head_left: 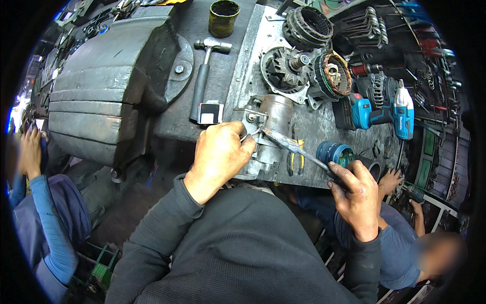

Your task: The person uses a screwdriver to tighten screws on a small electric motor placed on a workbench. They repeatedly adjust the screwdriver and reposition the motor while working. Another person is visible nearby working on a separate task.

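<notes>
Near the front edge of the worn grey metal bench (324,121), I see a grey cylindrical metal motor body (277,112) lying between the two bare hands. On its left side, the left hand (218,156) has thumb and forefinger pressed together, pinching a thin pale wire (251,134). From the right, the right hand (356,195) grips a long grey metal rod-shaped tool (309,155) between thumb and fingers, its flattened end at the motor body's terminal; from this view I cannot tell whether tip and terminal touch.

Under the rod lie yellow-and-black-handled pliers (302,163), with an open round blue tin (330,152) just right of them. Farther right I make out a blue-and-black cordless impact wrench (403,119). Beyond the motor body sits a round metal housing with a finned rotor (283,72). To the left, a steel-headed hammer with a dark handle (200,88) lies beside a small black-and-white box (210,112). At the near right, a co-worker's hand (391,181) rests at the bench edge.
</notes>
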`<state>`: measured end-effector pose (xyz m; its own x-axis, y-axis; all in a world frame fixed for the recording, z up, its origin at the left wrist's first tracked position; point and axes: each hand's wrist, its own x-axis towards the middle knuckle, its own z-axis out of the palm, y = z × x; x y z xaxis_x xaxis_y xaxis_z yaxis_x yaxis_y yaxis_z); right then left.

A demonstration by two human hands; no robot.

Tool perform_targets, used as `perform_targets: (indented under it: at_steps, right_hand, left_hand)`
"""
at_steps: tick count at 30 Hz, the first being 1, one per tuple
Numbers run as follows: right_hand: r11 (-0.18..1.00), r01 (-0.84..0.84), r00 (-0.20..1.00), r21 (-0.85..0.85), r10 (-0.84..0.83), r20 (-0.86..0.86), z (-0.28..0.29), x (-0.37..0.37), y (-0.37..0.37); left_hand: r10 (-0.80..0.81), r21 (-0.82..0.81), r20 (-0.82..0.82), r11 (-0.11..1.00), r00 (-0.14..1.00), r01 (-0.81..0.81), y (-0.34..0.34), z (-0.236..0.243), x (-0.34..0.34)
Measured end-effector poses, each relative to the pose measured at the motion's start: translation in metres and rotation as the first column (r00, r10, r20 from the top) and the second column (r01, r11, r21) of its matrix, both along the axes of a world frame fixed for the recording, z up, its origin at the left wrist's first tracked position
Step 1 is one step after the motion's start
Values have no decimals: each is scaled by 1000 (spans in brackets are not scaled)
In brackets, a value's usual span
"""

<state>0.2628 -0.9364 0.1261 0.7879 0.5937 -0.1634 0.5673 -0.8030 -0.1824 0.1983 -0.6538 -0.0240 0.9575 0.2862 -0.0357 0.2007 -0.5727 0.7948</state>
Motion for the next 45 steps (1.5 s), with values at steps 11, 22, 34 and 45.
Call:
perform_targets:
  at_steps: [11,22,34,45]
  right_hand:
    - [990,-103,988,-97,114,109,2,1,1]
    - [997,-41,999,-67,44,32,-1,-5,-1]
    - [976,-91,987,-196,114,113,4,-9,9]
    - [963,-142,985,-230,161,67,14,0,15]
  left_hand:
    - [-19,7,3,1000,1000,19,1,3,1]
    - [-11,27,16,1000,1000,11,0,-1,1]
    - [-51,59,21,997,998,50,-2,0,-1]
    - [-107,145,95,985,990,92,-5,-6,-11]
